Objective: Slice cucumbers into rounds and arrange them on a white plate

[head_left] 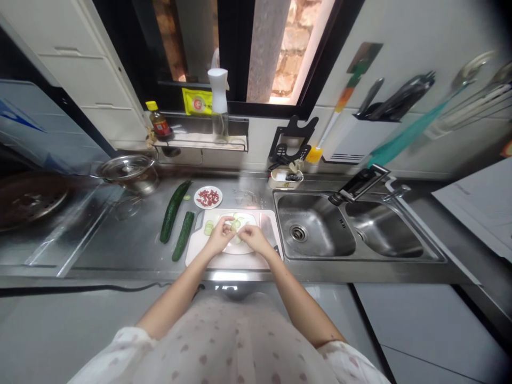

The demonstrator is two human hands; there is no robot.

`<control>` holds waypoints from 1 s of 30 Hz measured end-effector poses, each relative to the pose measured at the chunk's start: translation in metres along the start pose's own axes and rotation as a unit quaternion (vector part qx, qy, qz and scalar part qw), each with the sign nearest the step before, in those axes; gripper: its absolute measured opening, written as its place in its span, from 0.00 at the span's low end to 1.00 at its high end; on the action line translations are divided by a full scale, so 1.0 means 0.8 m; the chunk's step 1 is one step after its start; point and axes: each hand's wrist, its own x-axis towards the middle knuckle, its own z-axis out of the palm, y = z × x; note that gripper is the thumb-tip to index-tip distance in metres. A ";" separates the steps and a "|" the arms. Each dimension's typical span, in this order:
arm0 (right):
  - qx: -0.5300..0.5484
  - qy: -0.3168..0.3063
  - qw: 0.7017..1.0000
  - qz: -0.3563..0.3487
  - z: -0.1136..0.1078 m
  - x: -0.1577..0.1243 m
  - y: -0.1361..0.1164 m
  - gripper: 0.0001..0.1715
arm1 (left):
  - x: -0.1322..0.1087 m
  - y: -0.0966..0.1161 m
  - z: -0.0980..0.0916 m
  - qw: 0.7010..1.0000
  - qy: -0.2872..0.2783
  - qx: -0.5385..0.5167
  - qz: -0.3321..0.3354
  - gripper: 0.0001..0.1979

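My left hand [219, 234] and my right hand [254, 238] meet over a white plate [234, 248] lying on a pale cutting board [244, 262]. Both have their fingers pinched on pale green cucumber slices [238, 222] laid on the plate. More slices [208, 228] sit at the plate's left edge. Left of the board lie two whole cucumbers, a long one [173, 210] and a shorter one [183, 235]. A small white dish of chopped red bits [208, 197] stands just behind the board.
A double steel sink [352, 234] with a black tap [359, 184] lies to the right. A steel pot [128, 172] stands at the back left. An oil bottle [159, 121] and a spray bottle [218, 101] stand on a ledge under the window. Utensils hang on the right wall.
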 end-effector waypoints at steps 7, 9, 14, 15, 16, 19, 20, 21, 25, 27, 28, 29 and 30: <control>-0.052 -0.036 0.996 0.067 0.006 0.006 0.035 0.11 | 0.014 -0.035 -0.006 0.998 -0.027 0.045 -0.030 0.17; -0.083 -0.054 0.991 0.091 0.010 0.005 0.041 0.11 | 0.016 -0.047 -0.008 0.993 -0.037 0.105 -0.024 0.16; -0.199 -0.081 0.971 0.108 0.019 -0.002 0.038 0.11 | 0.017 -0.069 -0.009 0.957 -0.056 0.283 -0.018 0.15; -0.223 -0.085 0.965 0.110 0.020 -0.004 0.035 0.12 | 0.017 -0.071 -0.008 0.949 -0.060 0.309 -0.018 0.15; -0.247 -0.090 0.958 0.112 0.022 -0.006 0.032 0.12 | 0.017 -0.073 -0.007 0.941 -0.064 0.331 -0.019 0.16; -0.304 -0.102 0.938 0.129 0.026 -0.009 0.024 0.13 | 0.016 -0.075 -0.005 0.919 -0.072 0.388 -0.028 0.16; -0.320 -0.106 0.932 0.135 0.028 -0.010 0.022 0.14 | 0.015 -0.075 -0.005 0.912 -0.075 0.403 -0.031 0.17; -0.334 -0.110 0.926 0.139 0.030 -0.011 0.020 0.14 | 0.015 -0.075 -0.004 0.906 -0.078 0.416 -0.035 0.17; -0.378 -0.115 0.909 0.131 0.036 -0.015 0.019 0.16 | 0.013 -0.074 -0.003 0.888 -0.086 0.449 -0.041 0.17; -0.391 -0.116 0.905 0.122 0.038 -0.017 0.019 0.17 | 0.012 -0.073 -0.003 0.883 -0.088 0.459 -0.041 0.17; -0.397 -0.117 0.903 0.119 0.038 -0.017 0.019 0.17 | 0.011 -0.072 -0.003 0.881 -0.089 0.464 -0.041 0.17; -0.401 -0.119 0.901 0.117 0.039 -0.017 0.019 0.17 | 0.011 -0.072 -0.002 0.878 -0.089 0.468 -0.040 0.17; -0.405 -0.121 0.899 0.116 0.039 -0.018 0.019 0.17 | 0.010 -0.071 -0.002 0.876 -0.088 0.473 -0.039 0.17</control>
